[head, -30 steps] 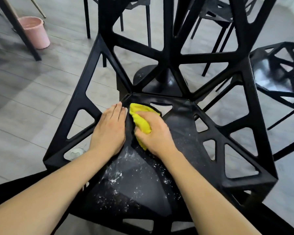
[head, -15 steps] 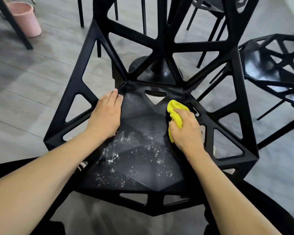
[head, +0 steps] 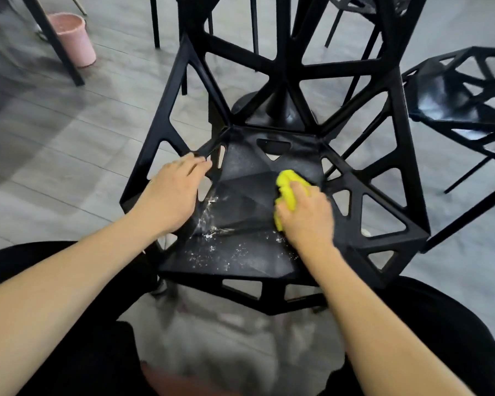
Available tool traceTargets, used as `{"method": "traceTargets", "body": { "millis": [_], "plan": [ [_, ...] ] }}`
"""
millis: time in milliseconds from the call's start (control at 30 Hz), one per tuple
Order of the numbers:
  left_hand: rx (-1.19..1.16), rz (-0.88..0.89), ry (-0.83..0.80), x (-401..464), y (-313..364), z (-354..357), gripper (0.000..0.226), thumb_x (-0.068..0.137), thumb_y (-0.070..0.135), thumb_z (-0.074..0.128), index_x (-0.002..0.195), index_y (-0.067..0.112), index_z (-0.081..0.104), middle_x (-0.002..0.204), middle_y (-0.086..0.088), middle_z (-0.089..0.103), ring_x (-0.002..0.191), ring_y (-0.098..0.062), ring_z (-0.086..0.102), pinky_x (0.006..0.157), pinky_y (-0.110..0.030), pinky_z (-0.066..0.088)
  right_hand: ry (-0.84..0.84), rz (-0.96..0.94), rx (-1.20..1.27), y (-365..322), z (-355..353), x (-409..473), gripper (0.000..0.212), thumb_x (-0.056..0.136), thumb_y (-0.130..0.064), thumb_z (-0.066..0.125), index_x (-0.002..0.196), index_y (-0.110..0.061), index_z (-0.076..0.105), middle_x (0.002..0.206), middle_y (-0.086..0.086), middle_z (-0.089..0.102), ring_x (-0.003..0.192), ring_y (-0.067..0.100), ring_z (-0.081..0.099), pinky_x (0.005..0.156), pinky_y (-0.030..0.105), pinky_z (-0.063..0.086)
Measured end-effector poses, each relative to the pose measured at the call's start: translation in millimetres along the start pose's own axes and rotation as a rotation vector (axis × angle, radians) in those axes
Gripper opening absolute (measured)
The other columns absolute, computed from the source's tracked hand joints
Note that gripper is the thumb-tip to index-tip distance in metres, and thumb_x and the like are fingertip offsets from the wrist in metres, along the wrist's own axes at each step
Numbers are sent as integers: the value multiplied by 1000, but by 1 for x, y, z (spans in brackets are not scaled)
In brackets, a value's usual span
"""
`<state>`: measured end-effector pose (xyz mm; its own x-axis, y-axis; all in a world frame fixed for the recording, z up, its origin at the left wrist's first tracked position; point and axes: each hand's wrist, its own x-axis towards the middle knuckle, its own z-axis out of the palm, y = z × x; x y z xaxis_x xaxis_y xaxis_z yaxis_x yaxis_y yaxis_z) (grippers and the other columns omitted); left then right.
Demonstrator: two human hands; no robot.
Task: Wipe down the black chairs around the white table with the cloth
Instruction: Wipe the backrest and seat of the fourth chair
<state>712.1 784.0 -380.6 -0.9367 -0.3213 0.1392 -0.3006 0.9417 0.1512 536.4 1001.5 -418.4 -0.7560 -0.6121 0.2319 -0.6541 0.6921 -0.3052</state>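
Note:
A black angular chair (head: 249,201) with triangular cut-outs stands right in front of me, its seat dusted with white specks at the front and left. My right hand (head: 306,218) grips a bunched yellow cloth (head: 287,190) and presses it on the right half of the seat. My left hand (head: 173,192) rests on the seat's left edge by the armrest strut, fingers fairly straight. The white table top is out of view; only its black pedestal base (head: 277,110) shows behind the chair's back.
A second black chair (head: 452,101) stands at the right, and more chair legs show at the top. A pink bucket (head: 73,38) sits on the grey floor at top left beside a dark table leg (head: 55,41). My dark-clad legs fill the bottom corners.
My right hand swept the cloth from the seat's back left across to the right side, then a little toward me. My left hand stayed on the left edge.

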Motion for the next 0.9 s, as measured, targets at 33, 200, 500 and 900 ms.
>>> {"method": "traceTargets", "body": {
  "millis": [33, 200, 500, 900],
  "plan": [
    [14, -20, -51, -15, 6, -6, 60, 90, 22, 35, 147, 3, 41, 149, -19, 45, 138, -39, 42, 113, -49, 35, 2, 54, -43, 22, -9, 3, 41, 86, -39, 56, 121, -19, 62, 103, 21, 65, 87, 41, 59, 76, 46, 45],
    [272, -115, -455, -78, 27, -27, 132, 62, 100, 19, 158, 8, 11, 163, -13, 19, 151, -30, 14, 125, -45, 6, -41, 160, 142, 47, -14, 4, 53, 90, -34, 56, 142, -24, 48, 136, 15, 55, 120, 37, 49, 100, 45, 42],
    [362, 20, -347, -86, 7, -19, 141, 46, 110, 23, 139, 5, 43, 128, -10, 54, 131, -33, 42, 124, -48, 7, -76, 151, 246, 47, -6, 6, 53, 95, -31, 56, 144, -17, 42, 140, 19, 49, 128, 36, 42, 108, 46, 35],
    [355, 12, -323, -17, 4, -6, 142, 46, 110, 17, 144, 9, 38, 134, -5, 50, 134, -29, 37, 123, -49, 0, -121, 224, 247, 30, -7, 85, 49, 92, -34, 47, 137, -16, 50, 127, 22, 56, 118, 38, 49, 99, 43, 38]
  ]
}}
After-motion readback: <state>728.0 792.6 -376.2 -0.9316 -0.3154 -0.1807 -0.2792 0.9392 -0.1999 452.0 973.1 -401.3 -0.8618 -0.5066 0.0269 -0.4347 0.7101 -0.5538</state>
